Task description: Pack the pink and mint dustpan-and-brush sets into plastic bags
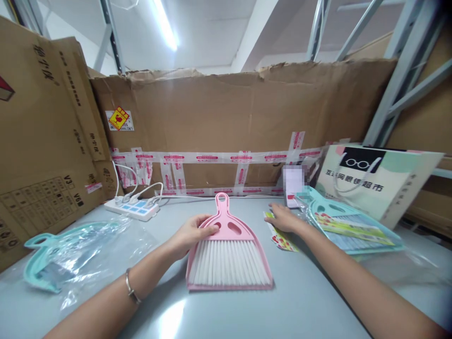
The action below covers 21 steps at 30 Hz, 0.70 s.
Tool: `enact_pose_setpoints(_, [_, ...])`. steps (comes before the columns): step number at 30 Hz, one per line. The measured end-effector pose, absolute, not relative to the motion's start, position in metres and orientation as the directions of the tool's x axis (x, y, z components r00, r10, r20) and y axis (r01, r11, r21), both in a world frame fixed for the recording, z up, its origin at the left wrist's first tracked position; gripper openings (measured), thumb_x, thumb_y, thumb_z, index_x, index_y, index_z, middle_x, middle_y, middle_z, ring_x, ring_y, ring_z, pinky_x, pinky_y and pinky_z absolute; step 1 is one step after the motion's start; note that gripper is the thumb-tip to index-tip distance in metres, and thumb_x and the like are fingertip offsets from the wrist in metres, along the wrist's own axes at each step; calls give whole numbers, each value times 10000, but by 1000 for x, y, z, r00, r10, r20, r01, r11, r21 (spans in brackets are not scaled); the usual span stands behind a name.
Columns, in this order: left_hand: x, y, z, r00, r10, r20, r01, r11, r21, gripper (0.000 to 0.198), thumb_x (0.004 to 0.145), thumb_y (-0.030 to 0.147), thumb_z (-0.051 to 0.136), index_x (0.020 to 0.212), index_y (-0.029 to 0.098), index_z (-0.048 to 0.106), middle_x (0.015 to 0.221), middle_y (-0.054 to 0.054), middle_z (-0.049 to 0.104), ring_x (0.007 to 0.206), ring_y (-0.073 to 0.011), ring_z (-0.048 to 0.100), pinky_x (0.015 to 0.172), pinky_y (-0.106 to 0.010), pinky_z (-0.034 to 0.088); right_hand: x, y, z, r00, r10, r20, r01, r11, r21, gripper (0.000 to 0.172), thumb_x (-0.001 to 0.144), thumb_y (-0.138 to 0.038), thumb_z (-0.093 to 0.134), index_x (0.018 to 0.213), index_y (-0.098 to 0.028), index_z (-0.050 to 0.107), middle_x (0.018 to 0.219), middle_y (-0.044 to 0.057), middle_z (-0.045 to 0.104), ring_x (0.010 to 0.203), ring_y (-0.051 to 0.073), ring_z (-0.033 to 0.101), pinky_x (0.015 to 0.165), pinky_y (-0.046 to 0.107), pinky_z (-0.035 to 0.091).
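Note:
A pink dustpan with a white-bristled brush (229, 263) nested in it lies at the middle of the table, handles pointing away from me. My left hand (194, 233) holds its left edge, thumb on top by an oval hole and the other fingers mostly hidden underneath. To the right, my right hand (284, 217) rests on a few colourful printed cards (282, 240), its visible fingers stretched out and apart. Beyond that hand, a turquoise dustpan and brush set (353, 230) sits in clear plastic with a green and yellow card on it.
Another turquoise dustpan (42, 278) in clear wrapping lies at the left. Behind it is a white power strip (132, 207) with plugged-in cables. A paper bag (370, 183) and a white box (294, 186) stand back right. Cardboard (212, 117) walls the far side.

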<state>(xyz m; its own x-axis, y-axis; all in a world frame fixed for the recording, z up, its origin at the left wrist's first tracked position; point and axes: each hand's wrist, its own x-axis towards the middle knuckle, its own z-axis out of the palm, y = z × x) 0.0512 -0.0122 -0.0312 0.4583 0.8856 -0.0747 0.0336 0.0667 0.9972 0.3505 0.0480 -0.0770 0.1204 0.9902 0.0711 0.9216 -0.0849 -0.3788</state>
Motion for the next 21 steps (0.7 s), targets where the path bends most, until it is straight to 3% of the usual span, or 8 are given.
enact_pose_setpoints(3, [51,-12,-32,453,889,-75,16,76,997,434,627,369,733,978,134,634,869,-43,659,759,-144,586,689,-229,416,353,53,-78,127,992,2,930,-118,-349,565,714,-322,617,1188,-46,481,1212,239,515,1117,318,497,885,360,381])
enact_pose_setpoints(7, [50,-8,-34,441,894,-85,-18,104,994,451,633,376,731,1004,141,627,846,-36,656,722,-126,583,673,-221,424,358,53,-74,122,989,-87,926,-145,-347,331,703,-387,619,922,-140,602,897,108,658,837,238,613,702,290,433])
enact_pose_setpoints(10, [49,-4,-37,437,896,-80,-31,104,994,457,634,380,731,1015,152,626,855,-35,664,724,-128,594,677,-222,432,358,50,-70,129,989,-69,925,-145,-352,304,659,-381,656,850,-151,603,917,108,635,912,257,581,751,299,416])
enact_pose_setpoints(13, [49,-2,-39,428,901,-76,-26,97,995,448,636,385,728,1002,147,627,867,-45,672,734,-138,607,677,-225,438,357,47,-66,132,991,-36,912,-135,-387,466,615,-341,694,1016,-143,562,1083,143,568,1015,266,532,826,312,391])
enact_pose_setpoints(15, [48,-2,-40,437,897,-74,-27,95,995,437,650,384,720,1004,146,623,874,-49,674,725,-133,610,668,-220,442,357,48,-65,124,991,-51,893,-134,-430,508,603,-300,702,1061,-156,539,1042,122,586,943,235,565,795,303,407])
enact_pose_setpoints(21, [48,-4,-39,421,903,-93,-72,135,988,417,650,371,726,985,142,631,828,-54,692,703,-139,632,644,-215,462,355,48,-61,165,985,-42,803,-159,-574,241,563,-251,717,706,-151,551,742,88,614,771,261,591,682,341,423])
